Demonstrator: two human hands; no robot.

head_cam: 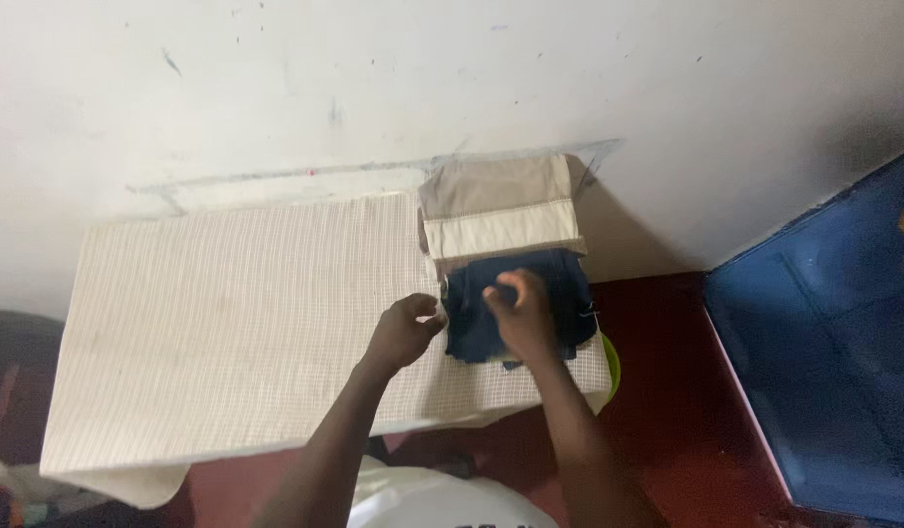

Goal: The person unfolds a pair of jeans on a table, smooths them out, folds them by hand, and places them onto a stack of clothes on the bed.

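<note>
Right hand (518,311): fingers curled, knuckles up, pressing down on top of the folded navy garment (559,293). Looks like a loose fist resting on the cloth; can't tell if it pinches any fabric.

Left hand (405,330): also curled, thumb and fingertips closed at the garment's left edge, touching it or gripping the hem. Exact grip not resolvable.

Navy garment: dark blue soft cloth, folded to a rough rectangle, edges slightly ragged at the bottom. Sits at the right end of the table, near the front edge.

Just behind it, touching: a folded two-tone stack (501,210), cream band in front, taupe cloth at the back, against the wall. Neat rectangular folds, flat matte weave.

Table cover (227,323): pale cream cloth with a fine grid check, laid flat and overhanging the front-left corner.

Under the right table corner: sliver of a lime-green rounded object (612,367), mostly hidden.

Floor (667,391): dark red, smooth. Wall (374,78): white, scuffed. Right: blue panel (823,342), glossy, with a pale edge.
</note>
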